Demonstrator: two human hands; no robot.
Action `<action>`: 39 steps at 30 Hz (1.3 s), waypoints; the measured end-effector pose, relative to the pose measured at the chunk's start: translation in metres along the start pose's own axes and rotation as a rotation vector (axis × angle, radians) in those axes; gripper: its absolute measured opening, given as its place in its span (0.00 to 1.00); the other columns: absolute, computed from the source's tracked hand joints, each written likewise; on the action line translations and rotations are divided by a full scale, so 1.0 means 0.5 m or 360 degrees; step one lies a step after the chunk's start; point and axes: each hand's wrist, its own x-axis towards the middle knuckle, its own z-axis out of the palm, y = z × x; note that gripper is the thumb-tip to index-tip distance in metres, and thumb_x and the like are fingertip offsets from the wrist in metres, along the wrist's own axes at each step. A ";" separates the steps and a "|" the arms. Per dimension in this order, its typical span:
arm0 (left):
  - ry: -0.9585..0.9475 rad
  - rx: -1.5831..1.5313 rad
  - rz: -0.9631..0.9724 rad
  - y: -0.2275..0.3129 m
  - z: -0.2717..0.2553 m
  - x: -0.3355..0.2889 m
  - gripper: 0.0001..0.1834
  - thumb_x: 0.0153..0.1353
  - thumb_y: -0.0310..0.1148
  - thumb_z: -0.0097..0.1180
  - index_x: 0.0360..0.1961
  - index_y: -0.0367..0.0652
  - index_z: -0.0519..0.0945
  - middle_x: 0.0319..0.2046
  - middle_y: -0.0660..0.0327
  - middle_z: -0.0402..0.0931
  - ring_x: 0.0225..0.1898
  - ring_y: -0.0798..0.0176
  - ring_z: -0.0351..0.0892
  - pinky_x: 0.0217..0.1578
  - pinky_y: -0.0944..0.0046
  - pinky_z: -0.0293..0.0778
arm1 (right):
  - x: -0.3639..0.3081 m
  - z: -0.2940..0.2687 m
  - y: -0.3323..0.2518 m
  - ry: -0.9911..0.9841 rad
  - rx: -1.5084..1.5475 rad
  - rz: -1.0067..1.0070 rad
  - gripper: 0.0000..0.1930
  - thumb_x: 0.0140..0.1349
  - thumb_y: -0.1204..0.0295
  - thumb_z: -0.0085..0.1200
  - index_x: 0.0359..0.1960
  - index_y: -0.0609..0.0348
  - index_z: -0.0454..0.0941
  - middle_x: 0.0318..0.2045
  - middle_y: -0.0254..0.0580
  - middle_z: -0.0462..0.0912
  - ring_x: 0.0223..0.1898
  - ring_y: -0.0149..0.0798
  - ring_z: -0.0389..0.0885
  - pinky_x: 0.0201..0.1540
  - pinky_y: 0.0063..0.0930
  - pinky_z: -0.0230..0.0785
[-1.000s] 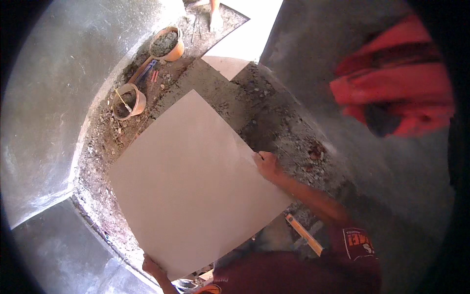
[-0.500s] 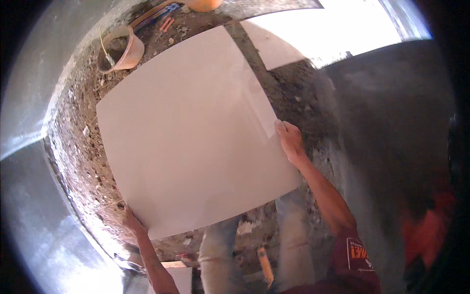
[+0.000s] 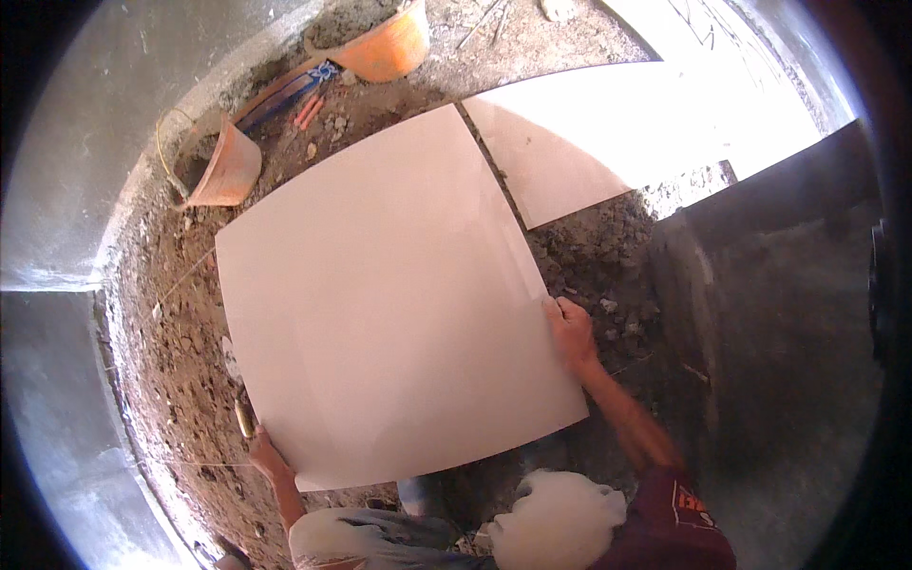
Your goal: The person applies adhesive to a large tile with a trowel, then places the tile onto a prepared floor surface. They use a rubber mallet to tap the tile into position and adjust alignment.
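A large pale square tile (image 3: 399, 294) lies between my hands, low over the soil. My left hand (image 3: 271, 456) grips its left edge close to the near corner, fingers hidden beneath. On the right edge, my right hand (image 3: 572, 332) is closed with the thumb on top. Just past the tile's upper right side is another pale floor tile (image 3: 556, 157), with a narrow dark gap between them. Beside my left hand a small pale cylindrical piece (image 3: 244, 418) touches or nearly touches the tile edge; its kind is unclear. My bent, dusty knees show below the near edge.
An orange bucket (image 3: 228, 171) and an orange tub (image 3: 385, 47) stand at the far left, with red-handled tools (image 3: 309, 112) between them. A thin string (image 3: 195, 465) crosses the rough soil (image 3: 180, 380) at left. Grey walls rise on the left and right.
The tile has come down nearer the soil and its far right edge now lies closer to the other tile. My knees have bent into a crouch. Both hands keep their hold.
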 end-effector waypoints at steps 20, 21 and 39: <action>-0.0260 -0.0124 0.0120 0.003 0.095 -0.036 0.26 0.72 0.46 0.57 0.44 0.27 0.86 0.32 0.56 0.85 0.28 0.61 0.78 0.29 0.56 0.75 | 0.055 0.005 0.027 0.0111 0.0269 -0.0058 0.23 0.71 0.59 0.53 0.25 0.67 0.67 0.18 0.38 0.63 0.26 0.27 0.62 0.27 0.36 0.61; -0.0269 -0.0149 0.0156 0.011 0.099 -0.043 0.26 0.72 0.46 0.57 0.45 0.27 0.86 0.32 0.56 0.85 0.28 0.61 0.78 0.29 0.56 0.76 | 0.056 0.005 0.027 0.0121 0.0277 -0.0056 0.23 0.71 0.59 0.53 0.24 0.67 0.67 0.18 0.38 0.63 0.26 0.27 0.62 0.27 0.36 0.61; -0.0173 -0.0103 -0.0018 0.028 0.137 -0.038 0.28 0.72 0.49 0.57 0.47 0.26 0.86 0.35 0.53 0.86 0.30 0.61 0.80 0.33 0.55 0.77 | 0.062 0.013 0.025 0.0107 0.0195 0.0007 0.22 0.70 0.59 0.55 0.27 0.67 0.68 0.19 0.47 0.63 0.26 0.29 0.60 0.28 0.39 0.61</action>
